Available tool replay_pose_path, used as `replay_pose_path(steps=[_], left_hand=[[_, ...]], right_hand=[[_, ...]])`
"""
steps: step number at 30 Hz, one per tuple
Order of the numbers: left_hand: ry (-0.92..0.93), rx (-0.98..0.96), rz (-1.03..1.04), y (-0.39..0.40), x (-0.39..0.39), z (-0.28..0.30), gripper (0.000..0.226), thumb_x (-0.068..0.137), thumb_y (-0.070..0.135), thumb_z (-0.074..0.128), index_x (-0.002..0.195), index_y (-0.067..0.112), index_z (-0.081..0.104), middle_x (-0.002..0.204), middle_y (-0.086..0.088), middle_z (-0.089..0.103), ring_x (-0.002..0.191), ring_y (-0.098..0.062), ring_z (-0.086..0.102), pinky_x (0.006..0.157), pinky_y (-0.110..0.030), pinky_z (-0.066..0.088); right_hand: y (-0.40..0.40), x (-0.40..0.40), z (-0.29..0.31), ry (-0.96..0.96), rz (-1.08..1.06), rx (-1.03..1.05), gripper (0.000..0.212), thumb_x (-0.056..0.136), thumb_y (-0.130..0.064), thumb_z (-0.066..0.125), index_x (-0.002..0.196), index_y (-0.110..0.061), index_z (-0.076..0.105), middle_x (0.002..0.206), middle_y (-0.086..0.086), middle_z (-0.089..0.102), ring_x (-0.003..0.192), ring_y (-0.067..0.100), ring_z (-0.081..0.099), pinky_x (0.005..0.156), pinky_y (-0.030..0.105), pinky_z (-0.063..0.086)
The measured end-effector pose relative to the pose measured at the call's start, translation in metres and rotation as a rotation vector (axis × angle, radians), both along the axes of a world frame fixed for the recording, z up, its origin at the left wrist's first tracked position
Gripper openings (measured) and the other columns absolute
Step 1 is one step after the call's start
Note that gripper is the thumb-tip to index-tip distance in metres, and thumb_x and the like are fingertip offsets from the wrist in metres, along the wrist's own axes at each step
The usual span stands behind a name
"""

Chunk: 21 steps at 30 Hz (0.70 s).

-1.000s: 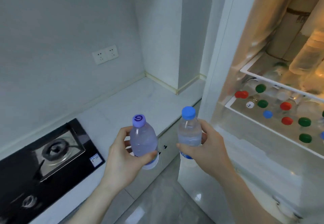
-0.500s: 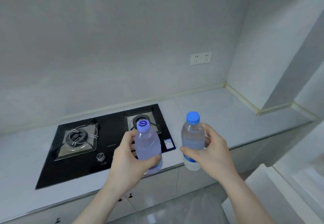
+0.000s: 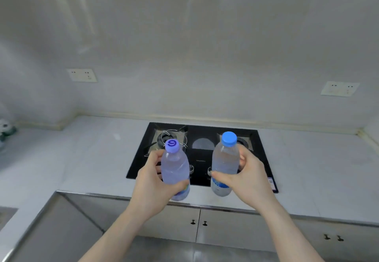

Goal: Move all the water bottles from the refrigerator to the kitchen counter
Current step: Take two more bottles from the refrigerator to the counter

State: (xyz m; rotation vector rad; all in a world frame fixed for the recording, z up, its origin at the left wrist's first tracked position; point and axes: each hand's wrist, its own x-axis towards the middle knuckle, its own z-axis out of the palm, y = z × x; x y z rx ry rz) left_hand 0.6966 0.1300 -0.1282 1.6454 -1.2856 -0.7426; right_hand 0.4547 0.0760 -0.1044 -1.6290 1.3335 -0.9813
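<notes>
- Head view: the left hand (image 3: 151, 181) grips a clear water bottle with a purple cap (image 3: 175, 169), fingers curled round the far side of its body and the thumb across the lower front, just above a colourful label band.
- That cap is pale violet with a darker swirl mark on top; the bottle looks faintly lilac and stands upright, its neck and cap above the fingers, its base just below the thumb.
- The right hand (image 3: 246, 176) grips a second clear water bottle with a blue cap (image 3: 225, 164), thumb across the front, fingers wrapped behind.
- This bottle is colourless, upright, with a blue-and-white label showing below the thumb; its shoulder and cap rise above the fingers.
- Both bottles are held in the air, side by side but apart, over the front edge of the counter (image 3: 92, 159).
- Beyond the fingers lies a black gas hob (image 3: 205, 136) set in the counter; below the wrists are cabinet doors (image 3: 235, 227).
</notes>
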Motion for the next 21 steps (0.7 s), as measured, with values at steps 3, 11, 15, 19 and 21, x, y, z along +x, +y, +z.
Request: replay_pose_path(steps=[3,11,15,19,21], left_hand=[[0.006,0.002,0.09,0.014,0.037,-0.004,0.08,0.06,0.029,0.098,0.123,0.041,0.05,0.104,0.03,0.066,0.094,-0.002,0.069,0.075,-0.029,0.062],[0.099,0.07,0.331,0.045,0.113,-0.012,0.077,0.058,0.028,0.096,0.118,0.046,0.05,0.107,0.017,0.072,0.094,-0.012,0.072,0.071,-0.035,0.063],[0.129,0.088,0.443,0.05,0.151,-0.019,0.072,0.058,0.024,0.092,0.113,0.047,0.052,0.096,0.012,0.075,0.088,-0.017,0.074,0.074,-0.045,0.064],[0.129,0.068,0.553,0.042,0.186,-0.025,0.072,0.051,0.03,0.09,0.111,0.049,0.054,0.095,0.011,0.076,0.086,-0.016,0.074,0.074,-0.049,0.063],[0.121,0.059,0.593,0.035,0.202,-0.026,0.073,0.05,0.032,0.089,0.112,0.049,0.055,0.093,0.012,0.075,0.084,-0.015,0.074,0.072,-0.048,0.063]], right_hand=[[-0.006,0.042,0.001,0.029,0.112,-0.008,0.065,0.067,-0.023,0.097,0.118,-0.044,0.062,0.109,-0.026,0.072,0.104,-0.005,0.068,0.088,0.027,0.058],[-0.031,0.141,-0.004,0.041,0.329,-0.011,0.061,0.067,-0.021,0.095,0.114,-0.044,0.065,0.104,-0.019,0.074,0.1,0.001,0.07,0.089,0.037,0.062],[-0.044,0.191,-0.007,0.053,0.455,-0.004,0.057,0.068,-0.021,0.094,0.112,-0.041,0.065,0.103,-0.018,0.074,0.098,0.003,0.07,0.087,0.038,0.063],[-0.066,0.239,-0.011,0.074,0.559,0.019,0.05,0.067,-0.02,0.092,0.104,-0.04,0.065,0.098,-0.017,0.073,0.092,0.006,0.07,0.084,0.04,0.063],[-0.078,0.261,-0.012,0.088,0.612,0.031,0.049,0.066,-0.022,0.091,0.104,-0.039,0.065,0.097,-0.015,0.073,0.09,0.007,0.071,0.082,0.04,0.063]])
